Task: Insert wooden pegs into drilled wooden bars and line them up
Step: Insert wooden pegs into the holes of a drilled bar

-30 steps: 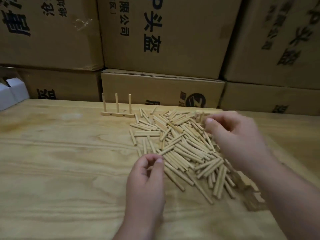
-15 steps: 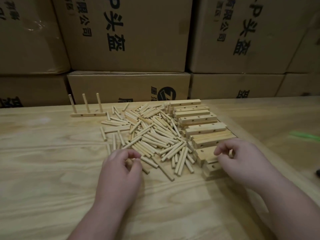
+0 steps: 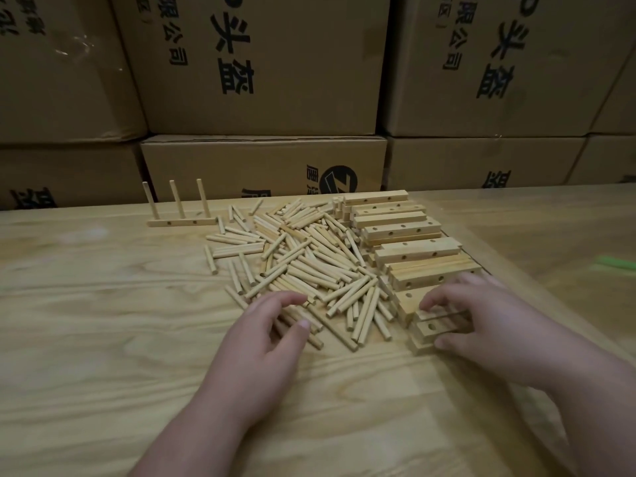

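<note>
Loose wooden pegs (image 3: 303, 266) lie in a heap at mid-table on the pale wooden table (image 3: 103, 339). Drilled wooden bars (image 3: 406, 235) are stacked touching the heap's right edge. One assembled bar (image 3: 182, 222) with three upright pegs stands at the heap's far left, just apart from it. Left hand (image 3: 254, 349) rests at the heap's near edge, fingers curled over several pegs; whether it grips any, cannot tell. Right hand (image 3: 481, 325) pinches the nearest bar (image 3: 433, 330) between thumb and fingertips. Stacked cardboard cartons (image 3: 261, 74) with printed characters wall off the far table edge. A green object (image 3: 616, 261), blurred, lies at far right.
</note>
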The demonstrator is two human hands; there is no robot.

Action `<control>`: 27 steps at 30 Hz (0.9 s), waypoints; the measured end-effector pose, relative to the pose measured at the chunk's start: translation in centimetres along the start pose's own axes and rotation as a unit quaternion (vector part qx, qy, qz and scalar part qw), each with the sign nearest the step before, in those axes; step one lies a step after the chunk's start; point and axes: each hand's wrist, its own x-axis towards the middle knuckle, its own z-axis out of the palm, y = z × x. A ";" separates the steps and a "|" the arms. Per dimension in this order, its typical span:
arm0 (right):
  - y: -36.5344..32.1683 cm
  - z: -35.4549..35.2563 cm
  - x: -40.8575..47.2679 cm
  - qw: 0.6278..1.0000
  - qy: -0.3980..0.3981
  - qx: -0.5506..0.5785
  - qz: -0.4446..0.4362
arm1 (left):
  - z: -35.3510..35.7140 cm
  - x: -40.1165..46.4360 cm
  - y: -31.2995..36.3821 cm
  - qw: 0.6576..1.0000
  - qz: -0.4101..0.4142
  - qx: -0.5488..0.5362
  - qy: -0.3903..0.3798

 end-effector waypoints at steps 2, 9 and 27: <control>-0.3 0.1 0.0 1.000 0.000 0.006 -0.018 | 0.1 0.0 0.0 1.000 0.003 -0.004 -0.001; -1.5 0.3 -0.3 1.000 -0.004 -0.015 -0.023 | 0.1 -0.1 -0.1 1.000 0.023 -0.011 0.005; -10.3 4.6 -0.3 0.764 0.192 0.605 -0.120 | 1.6 -1.4 1.2 0.954 0.050 -0.292 -0.052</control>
